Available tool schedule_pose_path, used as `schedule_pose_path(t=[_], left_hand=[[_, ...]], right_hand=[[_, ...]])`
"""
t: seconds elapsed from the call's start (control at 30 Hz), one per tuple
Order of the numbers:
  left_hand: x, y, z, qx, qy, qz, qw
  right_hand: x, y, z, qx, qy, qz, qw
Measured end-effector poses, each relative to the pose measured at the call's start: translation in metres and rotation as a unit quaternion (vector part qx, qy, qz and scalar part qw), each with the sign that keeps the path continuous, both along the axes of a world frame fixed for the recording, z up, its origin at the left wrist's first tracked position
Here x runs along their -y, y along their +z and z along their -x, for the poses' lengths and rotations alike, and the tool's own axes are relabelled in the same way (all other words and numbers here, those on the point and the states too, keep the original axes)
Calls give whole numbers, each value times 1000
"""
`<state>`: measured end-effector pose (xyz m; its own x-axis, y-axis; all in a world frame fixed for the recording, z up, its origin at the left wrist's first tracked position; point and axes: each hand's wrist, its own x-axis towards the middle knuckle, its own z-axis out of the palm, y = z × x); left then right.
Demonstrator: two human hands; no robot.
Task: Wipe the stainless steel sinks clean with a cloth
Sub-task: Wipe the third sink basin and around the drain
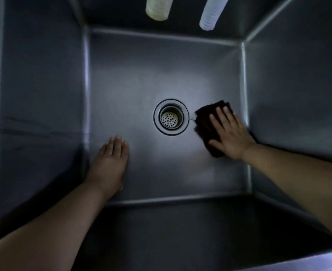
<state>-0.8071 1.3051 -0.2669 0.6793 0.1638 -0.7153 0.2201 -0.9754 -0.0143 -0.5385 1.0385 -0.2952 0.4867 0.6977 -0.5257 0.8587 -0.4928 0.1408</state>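
Steel sink (67, 90): drain strainer (170, 117) at centre, two hoses (210, 14) hang far. Right hand (230, 134) presses dark cloth (207, 128) flat just right of the drain, fingers spread; left hand (110, 161) rests open, near left.

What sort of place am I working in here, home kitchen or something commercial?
Likely a commercial kitchen or utility area: a deep, square stainless sink with a strainer drain, and two ribbed hoses hanging over the basin.

2 hose ends: yellowish hose (157, 8), white ribbed hose (211, 15), hanging side by side.
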Motion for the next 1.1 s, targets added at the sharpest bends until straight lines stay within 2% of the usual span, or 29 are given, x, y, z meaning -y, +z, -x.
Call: schedule_pose_path(t=[0.07,0.13,0.2,0.3,0.43,0.67,0.8,0.9,1.0,1.1], left_hand=[[1,0,0,1,-2,-2,1000],[1,0,0,2,-1,-1,1000],[0,0,0,6,-2,-1,1000],[1,0,-1,6,-5,1,1000],[1,-2,-2,3,-11,-3,1000],[1,-5,-4,-9,-14,-2,1000],[3,-7,-2,0,-5,-4,1000],[4,-5,-2,-5,-10,-9,1000],[4,-4,-2,-3,-9,-8,1000],[4,-2,-3,-3,-5,-8,1000]], right_hand=[[5,0,12,4,-55,8,998],[9,5,34,2,-59,-2,998],[15,10,60,-2,-1,-24,1000],[11,18,97,-37,100,1,994],[-27,15,134,-83,223,-22,971],[-57,11,155,-128,280,-15,951],[-47,7,146,-167,298,-6,940],[-20,12,126,-143,325,-18,935],[16,20,97,-95,287,2,953],[44,17,77,-87,122,30,988]])
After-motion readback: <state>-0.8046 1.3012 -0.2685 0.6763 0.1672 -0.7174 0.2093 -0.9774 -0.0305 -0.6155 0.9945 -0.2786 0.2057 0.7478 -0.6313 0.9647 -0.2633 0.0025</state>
